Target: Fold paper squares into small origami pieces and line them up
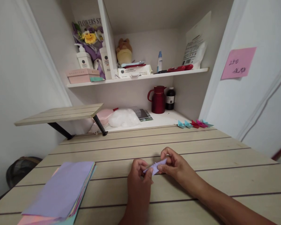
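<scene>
Over the bench's middle: a lilac fold pinched at both ends

Over the middle of the bench (pixel 201 147), just above its planks, the folded lilac paper (pixel 155 167) sits between the two hands. The risk appears to lie in the grip. The piece is small and thin, and both pinches fall near its ends, so an outward pull or a twist could tear a crease or spring the folds apart. A slack pinch on either side could let it slip down onto the wood. The stack of coloured sheets (pixel 61 190) lies well apart to the left, near the bench's front edge, where a sweeping forearm might push it over. The left hand (pixel 139 173) is curled nearly shut, thumb and fingertips closed on the paper's left end. The right hand (pixel 175 164) is likewise closed, thumb and first fingers nipping the right end, the other fingers folded in. A row of small folded paper pieces (pixel 194 124) stands at the far edge, well clear of both hands.
</scene>
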The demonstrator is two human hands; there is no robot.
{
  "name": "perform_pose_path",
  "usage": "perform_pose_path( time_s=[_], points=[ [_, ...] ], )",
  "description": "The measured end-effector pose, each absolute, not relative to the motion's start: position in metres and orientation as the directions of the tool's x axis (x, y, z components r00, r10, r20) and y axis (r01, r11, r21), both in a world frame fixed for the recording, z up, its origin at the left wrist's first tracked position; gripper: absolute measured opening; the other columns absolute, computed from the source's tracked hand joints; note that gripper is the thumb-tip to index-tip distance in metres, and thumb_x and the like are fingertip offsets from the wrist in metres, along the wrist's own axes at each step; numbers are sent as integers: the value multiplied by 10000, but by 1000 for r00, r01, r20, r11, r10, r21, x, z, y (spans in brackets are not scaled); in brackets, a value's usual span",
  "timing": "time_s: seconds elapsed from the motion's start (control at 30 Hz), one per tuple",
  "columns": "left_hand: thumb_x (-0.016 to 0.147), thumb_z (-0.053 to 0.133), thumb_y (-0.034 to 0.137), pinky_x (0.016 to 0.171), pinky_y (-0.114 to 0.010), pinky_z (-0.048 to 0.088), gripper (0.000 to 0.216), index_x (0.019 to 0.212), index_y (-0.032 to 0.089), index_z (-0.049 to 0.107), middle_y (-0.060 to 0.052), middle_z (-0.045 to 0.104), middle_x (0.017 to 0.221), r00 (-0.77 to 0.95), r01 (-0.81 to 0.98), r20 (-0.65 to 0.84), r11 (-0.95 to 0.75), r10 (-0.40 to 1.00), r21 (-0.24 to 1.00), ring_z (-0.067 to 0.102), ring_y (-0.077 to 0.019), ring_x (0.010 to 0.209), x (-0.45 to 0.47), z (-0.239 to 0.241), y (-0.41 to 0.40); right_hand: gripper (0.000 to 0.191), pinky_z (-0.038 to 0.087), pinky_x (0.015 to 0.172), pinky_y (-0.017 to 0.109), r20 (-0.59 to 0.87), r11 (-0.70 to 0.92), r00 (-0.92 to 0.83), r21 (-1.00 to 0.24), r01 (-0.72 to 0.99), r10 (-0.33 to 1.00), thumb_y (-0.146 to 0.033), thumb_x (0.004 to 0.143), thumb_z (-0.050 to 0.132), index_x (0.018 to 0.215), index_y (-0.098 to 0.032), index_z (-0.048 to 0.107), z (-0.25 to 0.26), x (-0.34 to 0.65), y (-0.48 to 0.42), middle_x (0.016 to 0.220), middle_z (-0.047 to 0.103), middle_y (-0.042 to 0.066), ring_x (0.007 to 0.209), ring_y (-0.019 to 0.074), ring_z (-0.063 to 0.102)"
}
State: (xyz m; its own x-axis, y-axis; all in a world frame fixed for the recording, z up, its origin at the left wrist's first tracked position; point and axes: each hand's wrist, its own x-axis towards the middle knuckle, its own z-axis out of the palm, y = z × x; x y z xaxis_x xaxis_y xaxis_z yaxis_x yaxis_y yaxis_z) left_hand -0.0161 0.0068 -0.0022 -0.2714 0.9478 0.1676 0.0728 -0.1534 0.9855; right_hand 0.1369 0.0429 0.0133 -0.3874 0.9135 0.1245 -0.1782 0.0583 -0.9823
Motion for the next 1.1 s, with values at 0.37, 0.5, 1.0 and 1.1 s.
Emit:
perform_pose_path(
  time_s=[0.37, 0.5, 1.0, 1.1],
  points=[
    [610, 723, 185, 784, -302, 454, 515, 1103, 188, 571, -21, 620, 850, -311, 205, 273, -216, 911, 955, 593, -177, 788, -17, -5, 6, 418, 418, 624, 263, 125, 83, -321, -986, -142, 939, -264, 776, 688, 1140, -215, 487, 15, 138, 43, 630, 605, -61, 620, 127, 567],
    [647, 709, 203, 704, -292, 487, 423, 1055, 172, 602, -31, 645, 805, -153, 94, 146, -133, 977, 987, 610, -169, 715, -16, -2, 5, 341, 451, 699, 295, 226, 235, -351, -972, -18, 909, -222, 798, 659, 1104, -221, 508, 17, 138, 38, 713, 639, -37, 703, 151, 601],
    [719, 571, 186, 440, -184, 442, 16, 706, 179, 579, 23, 594, 650, -156, 185, 108, -78, 982, 980, 513, -92, 490, -22, 4, 4, 115, 495, 835, 365, 458, 537, -334, -820, 200, 824, -254, 848, 600, 962, -237, 595, 18, 139, 35, 1040, 656, 72, 968, 231, 611],
    [722, 561, 179, 430, -171, 425, 29, 700, 184, 580, 40, 564, 616, -189, 245, 128, -79, 974, 966, 494, -84, 475, -25, 6, 5, 164, 455, 933, 403, 587, 688, -362, -657, 310, 724, -198, 838, 592, 989, -259, 614, 19, 142, 36, 1183, 589, 80, 1129, 256, 535]
  ],
)
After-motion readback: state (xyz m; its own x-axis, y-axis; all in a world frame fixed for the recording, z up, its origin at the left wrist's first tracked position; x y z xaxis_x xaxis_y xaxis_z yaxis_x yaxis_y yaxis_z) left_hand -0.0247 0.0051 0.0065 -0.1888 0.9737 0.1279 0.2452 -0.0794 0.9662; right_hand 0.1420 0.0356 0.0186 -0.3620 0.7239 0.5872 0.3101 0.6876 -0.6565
